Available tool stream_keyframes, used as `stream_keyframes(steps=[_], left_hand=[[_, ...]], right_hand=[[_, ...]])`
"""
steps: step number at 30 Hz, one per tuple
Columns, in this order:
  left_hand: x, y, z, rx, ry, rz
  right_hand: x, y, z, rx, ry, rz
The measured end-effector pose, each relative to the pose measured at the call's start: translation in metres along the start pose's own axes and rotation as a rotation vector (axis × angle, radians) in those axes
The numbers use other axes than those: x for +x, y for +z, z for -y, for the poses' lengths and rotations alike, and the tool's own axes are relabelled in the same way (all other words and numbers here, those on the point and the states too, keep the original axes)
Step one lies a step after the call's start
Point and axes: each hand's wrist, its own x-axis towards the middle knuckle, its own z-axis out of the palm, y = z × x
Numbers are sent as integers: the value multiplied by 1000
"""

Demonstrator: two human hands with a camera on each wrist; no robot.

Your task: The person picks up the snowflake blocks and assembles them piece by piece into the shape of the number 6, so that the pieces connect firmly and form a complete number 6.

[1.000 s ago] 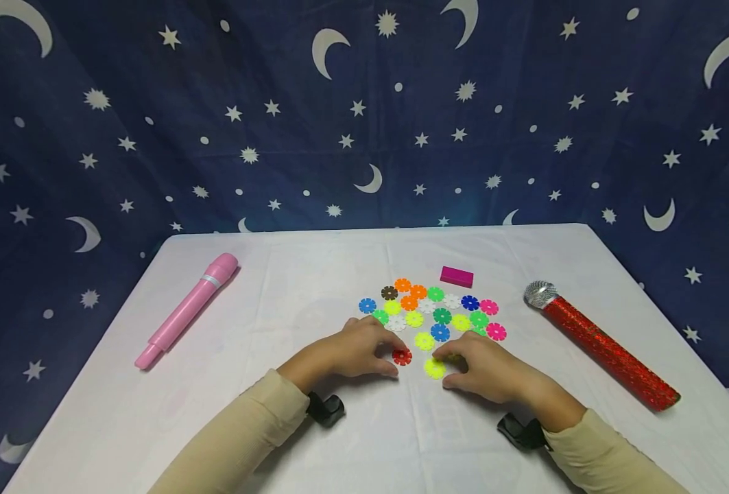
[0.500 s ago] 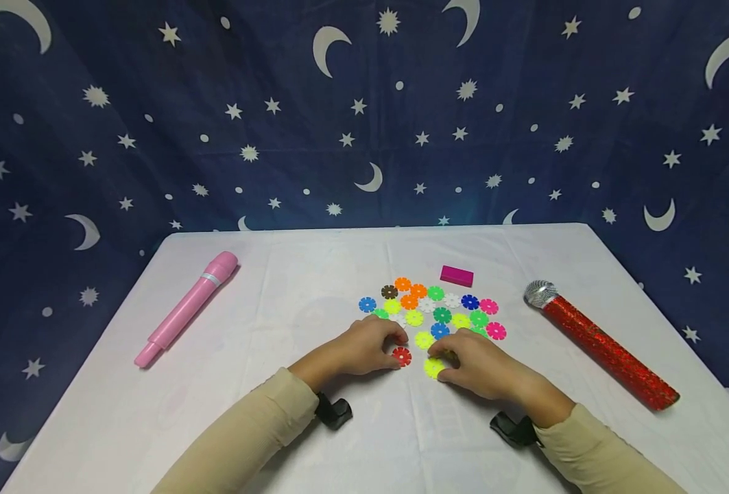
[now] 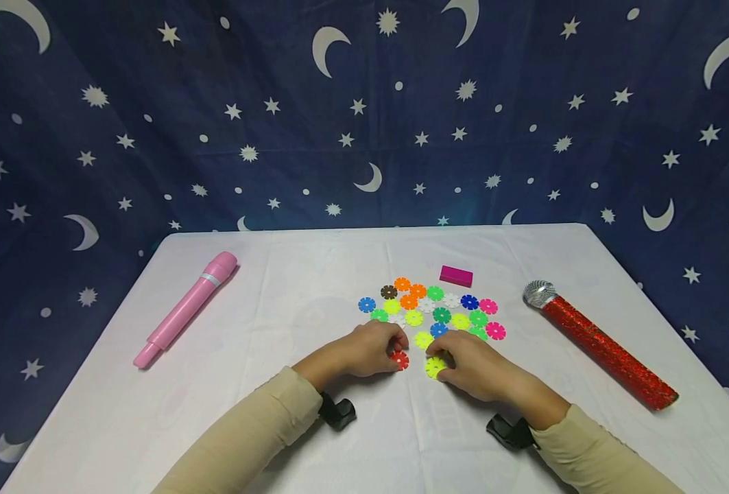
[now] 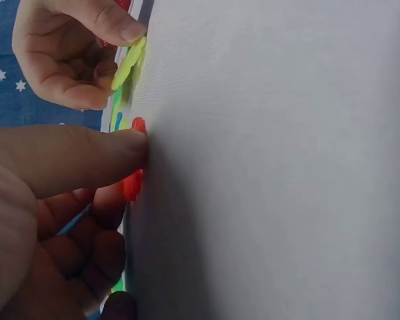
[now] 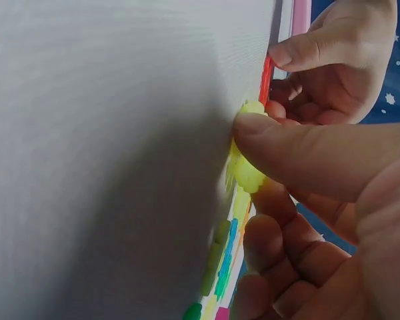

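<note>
Dark blue cloth printed with pale moons and stars [image 3: 278, 82] hangs behind a table covered in white fabric [image 3: 290, 288]. Near the middle of it, the person's left hand [image 3: 372, 348] pinches a flat, round, bright red plastic-looking disc with a notched rim [image 3: 400, 360], thumb on the near face and a finger behind. Just to its right, the right hand [image 3: 478, 363] pinches a similar fluorescent yellow notched disc [image 3: 433, 368] between thumb and finger; the wrist views show this one tilted. Whether either rim touches the fabric, I cannot tell. The two discs are near each other but apart.

Both should handle as light, thin and fairly stiff, with smooth faces that may slide under a fingertip. Lying flat, such a disc would offer little edge to get under, so opposite faces near the rim look like the best hold, leaving the notches free; hard bending could strain the thin teeth.

Beyond both hands lies a loose spread of multicoloured notched discs [image 3: 441, 315], with a small magenta rectangular block [image 3: 456, 276] past them. Well out to the left hand's left lies a pink toy microphone [image 3: 185, 312]; to the right hand's right, a red glittery microphone with a silver head [image 3: 611, 353].
</note>
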Motion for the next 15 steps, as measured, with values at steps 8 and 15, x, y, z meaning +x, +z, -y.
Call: stream_keyframes(steps=[8, 15], left_hand=[[-8, -1, 5, 20, 17, 0], [-20, -1, 11, -54, 42, -40]], right_hand=[[-2, 0, -2, 33, -11, -14], [-2, -3, -3, 76, 2, 7]])
